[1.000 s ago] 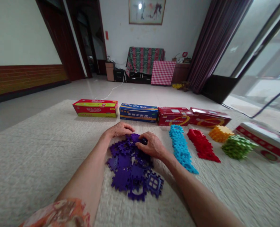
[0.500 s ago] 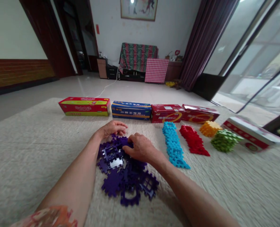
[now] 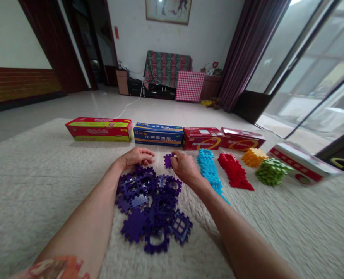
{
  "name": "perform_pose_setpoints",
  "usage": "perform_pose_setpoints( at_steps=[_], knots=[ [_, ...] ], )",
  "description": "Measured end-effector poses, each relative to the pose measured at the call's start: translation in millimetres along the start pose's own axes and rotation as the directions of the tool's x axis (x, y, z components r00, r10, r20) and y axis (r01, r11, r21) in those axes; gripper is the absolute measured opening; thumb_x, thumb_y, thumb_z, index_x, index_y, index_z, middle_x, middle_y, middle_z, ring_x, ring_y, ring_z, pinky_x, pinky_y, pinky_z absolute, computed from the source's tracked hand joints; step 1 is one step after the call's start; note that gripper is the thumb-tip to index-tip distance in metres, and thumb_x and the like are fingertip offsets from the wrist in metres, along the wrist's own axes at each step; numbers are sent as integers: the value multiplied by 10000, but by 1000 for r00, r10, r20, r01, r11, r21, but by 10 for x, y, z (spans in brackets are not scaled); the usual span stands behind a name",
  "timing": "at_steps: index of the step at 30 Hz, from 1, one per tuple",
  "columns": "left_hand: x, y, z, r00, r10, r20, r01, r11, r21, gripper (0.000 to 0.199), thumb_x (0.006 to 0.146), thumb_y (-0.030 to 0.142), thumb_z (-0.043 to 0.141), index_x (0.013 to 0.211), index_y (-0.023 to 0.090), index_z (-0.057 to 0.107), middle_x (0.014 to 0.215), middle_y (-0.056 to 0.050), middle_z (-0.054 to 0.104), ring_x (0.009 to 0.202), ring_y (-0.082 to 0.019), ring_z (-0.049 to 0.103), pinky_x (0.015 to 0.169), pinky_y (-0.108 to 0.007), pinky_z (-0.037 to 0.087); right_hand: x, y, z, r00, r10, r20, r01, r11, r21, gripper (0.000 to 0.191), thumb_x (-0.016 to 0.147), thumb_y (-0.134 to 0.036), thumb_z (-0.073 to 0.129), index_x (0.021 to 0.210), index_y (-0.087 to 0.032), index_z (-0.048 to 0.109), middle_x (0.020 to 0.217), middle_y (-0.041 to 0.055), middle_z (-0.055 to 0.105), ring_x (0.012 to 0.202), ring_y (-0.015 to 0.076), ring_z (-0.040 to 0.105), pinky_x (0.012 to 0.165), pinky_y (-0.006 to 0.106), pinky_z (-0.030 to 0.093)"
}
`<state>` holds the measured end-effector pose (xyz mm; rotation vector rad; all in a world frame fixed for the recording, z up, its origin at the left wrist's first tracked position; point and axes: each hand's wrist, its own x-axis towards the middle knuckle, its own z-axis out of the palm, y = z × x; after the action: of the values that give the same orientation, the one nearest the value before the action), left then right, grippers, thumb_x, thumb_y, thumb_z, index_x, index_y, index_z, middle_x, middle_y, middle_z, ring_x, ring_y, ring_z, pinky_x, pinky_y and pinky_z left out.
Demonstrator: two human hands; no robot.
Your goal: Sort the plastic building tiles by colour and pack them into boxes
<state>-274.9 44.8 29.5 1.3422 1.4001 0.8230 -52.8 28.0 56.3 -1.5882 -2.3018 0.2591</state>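
Note:
Pinched in my right hand point(image 3: 185, 164) is a small purple interlocking tile point(image 3: 168, 161), held by its right edge beyond the pile. It looks flat, with notched edges. My left hand point(image 3: 138, 156) hovers or rests at the far left edge of the purple tile pile point(image 3: 134, 224), fingers loosely bent and apart, with nothing visible in them. Some tiles in the pile are solid; others have window-like or arched openings. To the right of my right hand lies an overlapping row of light blue tiles point(image 3: 209, 170), partly covered by my forearm.
A row of red tiles point(image 3: 235, 172), a yellow stack point(image 3: 254, 157) and a green stack point(image 3: 272, 171) sit to the right. Behind them stand a red-and-green box point(image 3: 99, 130), a blue box point(image 3: 158, 135), two dark red boxes point(image 3: 202, 138) and a white-and-red box point(image 3: 303, 162) on the pale mat.
My right hand has lifted from the pile and moved away from me, taking a purple tile with it. The left hand has stayed nearly in place.

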Motion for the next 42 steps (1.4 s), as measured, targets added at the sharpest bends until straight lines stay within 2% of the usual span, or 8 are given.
perform_pose_setpoints(
  at_steps=[3,5,8,13,15,33,38,42],
  knots=[
    [9,-8,-3,1000,1,0,-1,1000,1,334,615,280,723,917,138,693,781,-61,729,583,-107,577,486,-219,319,6,82,15,997,65,39,-62,996,-70,299,877,-224,441,1109,-140,609,970,151,712,900,251,665,712,303,417],
    [11,-14,-7,1000,1,5,-1,1000,-3,337,619,278,723,923,136,691,778,-61,728,577,-104,573,482,-218,318,-8,115,21,997,59,40,-54,992,-110,344,836,-224,502,1155,-120,575,1073,175,674,959,264,646,753,314,433],
    [4,-14,-8,1000,7,13,-7,1000,-6,335,627,279,719,928,133,689,772,-58,726,576,-101,574,479,-214,317,-19,151,33,998,-44,36,48,994,-102,465,775,-215,568,1230,-127,531,1218,175,600,1064,264,597,830,314,438],
    [-4,-10,-3,1000,18,21,-18,1000,-8,329,626,276,717,919,129,692,756,-51,721,565,-97,571,479,-211,317,12,200,88,955,-260,142,267,963,-39,402,747,-132,527,1144,-142,594,1161,127,628,1077,226,574,894,290,419],
    [-3,-10,1,1000,15,20,-15,1000,-11,320,628,274,715,913,132,692,753,-49,720,560,-96,569,477,-212,318,27,211,113,939,-304,162,314,948,-41,387,747,-106,508,1116,-151,616,1140,116,639,1073,220,571,899,289,414],
    [-54,41,-16,995,4,104,-6,1000,18,300,649,298,707,901,136,708,736,-63,737,597,-126,631,480,-215,314,62,231,196,954,-279,114,286,957,-53,384,781,-110,490,1131,-142,646,1152,122,641,1103,226,557,924,294,411],
    [-25,-70,-8,998,60,14,-59,996,-63,257,651,269,706,871,136,690,751,-56,726,614,-113,619,487,-203,337,54,238,184,950,-293,106,297,955,-26,381,780,-98,476,1120,-128,645,1131,128,644,1077,227,569,939,311,419],
    [10,-186,25,982,114,-150,-138,978,-155,273,643,279,706,873,135,676,761,-46,706,617,-101,598,541,-211,403,-51,228,181,944,-327,-48,330,941,76,438,761,-45,438,1155,-113,617,1225,148,597,1148,218,534,992,329,405]
  ],
)
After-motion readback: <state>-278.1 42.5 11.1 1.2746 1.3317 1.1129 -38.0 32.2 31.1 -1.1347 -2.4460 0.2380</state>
